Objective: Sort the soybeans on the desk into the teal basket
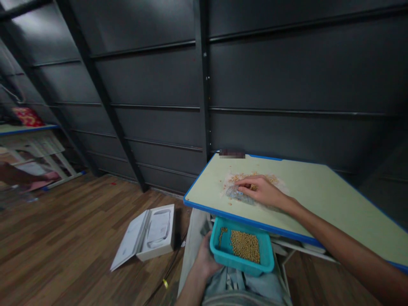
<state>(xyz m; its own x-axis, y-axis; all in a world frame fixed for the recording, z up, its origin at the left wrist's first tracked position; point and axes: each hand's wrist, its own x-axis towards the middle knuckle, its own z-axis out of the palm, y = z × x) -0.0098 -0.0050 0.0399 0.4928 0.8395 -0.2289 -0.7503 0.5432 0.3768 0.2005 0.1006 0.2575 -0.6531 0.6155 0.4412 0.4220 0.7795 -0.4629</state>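
Head view: past the turquoise basket our left hand grips, our right hand's curled fingers hover at scattered kernels on the counter — picking, we judge; gripping any, we cannot tell. Next calls for a fine pinch.

From my end of the feed, I can read no text, label, brand or number. Yellow markings show on the red packet at far left; can't tell lettering from pattern. Dark item at the tabletop's far edge: pixelated, illegible.
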